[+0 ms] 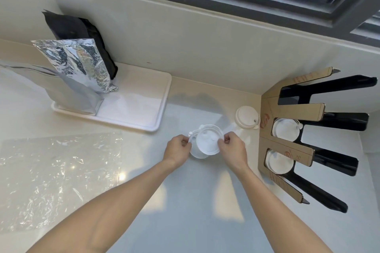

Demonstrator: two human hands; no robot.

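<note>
A white plastic lid (206, 141) lies over a white cup (197, 154) standing on the pale counter, near the middle of the view. My left hand (179, 147) pinches the lid's left rim. My right hand (232, 146) pinches its right rim. The lid sits slightly off-centre over the cup mouth. A second cup with a cream lid (246, 117) stands just behind and to the right.
A brown cardboard cup carrier (287, 109) with black dividers stands at the right and holds two lidded cups (285, 129). At the back left, a white tray (148, 109) bears silver foil bags (82, 63) and a black bag. A crinkled clear plastic sheet (57, 176) lies at the left.
</note>
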